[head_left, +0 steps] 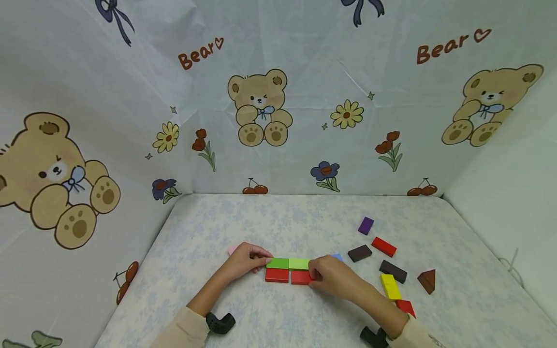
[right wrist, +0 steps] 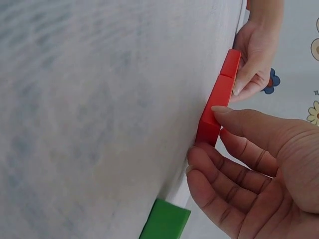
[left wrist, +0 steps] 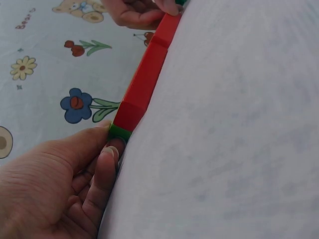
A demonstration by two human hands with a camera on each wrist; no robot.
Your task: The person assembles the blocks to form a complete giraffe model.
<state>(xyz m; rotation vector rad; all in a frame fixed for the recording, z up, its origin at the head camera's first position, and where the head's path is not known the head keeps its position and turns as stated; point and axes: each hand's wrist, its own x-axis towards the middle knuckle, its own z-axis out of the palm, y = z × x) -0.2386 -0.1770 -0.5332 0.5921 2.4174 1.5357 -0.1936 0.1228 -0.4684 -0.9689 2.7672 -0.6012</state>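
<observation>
- Between left hand [head_left: 245,261] and right hand [head_left: 335,278], a smooth red rectangular block [head_left: 276,275] and red twin [head_left: 300,277] are lying in line
- Right hand is pinching the red twin; uneven pushing is risking skew
- Left hand is pinching a smooth green rectangular block [head_left: 277,263]; slipping is risking gaps

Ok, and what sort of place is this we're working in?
Probably an indoor tabletop booth set up for block play or recording: teddy-bear-printed sheeting rises behind a blue-mottled tabletop, where coloured building blocks lie.
</observation>
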